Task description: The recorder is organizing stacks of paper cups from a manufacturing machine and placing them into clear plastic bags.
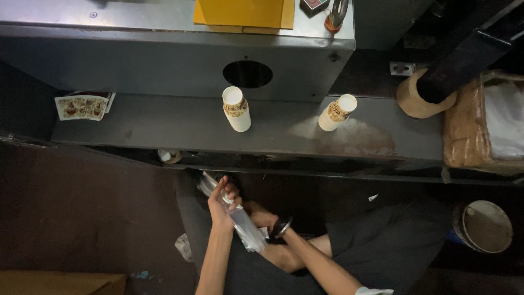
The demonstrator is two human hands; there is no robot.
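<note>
The left hand (222, 201) is raised at the centre of the view, its fingers curled around the upper part of a long, clear, crinkled plastic sleeve (236, 217), pinching it between thumb and fingers. The sleeve runs diagonally from above this hand down to the lap. The right hand (261, 218) lies lower and just beside the sleeve's lower part; it is largely hidden behind the plastic, so I cannot tell whether it is closed on the sleeve. A dark round wristband (281, 227) sits on the right wrist. The person sits in dark clothing over a dark floor.

Above the hands runs a long dark grey metal shelf (136, 124). 2 white paper cups with brown and gold printed bands stand on it, well apart: 1 near the middle (236, 108) and 1 to its right (337, 112), tilted. At the shelf's left end lies a flat fan-shaped stack of printed paper cup blanks (81, 106) in white, brown and gold. Behind the shelf stands a grey metal machine housing (164, 60) with a round dark hole (248, 74) in its face, and a yellow rectangular box (243, 13) rests on top. At far right sits a brown cardboard carton lined with clear plastic (480, 123), and below it a round worn bucket (484, 225).
</note>
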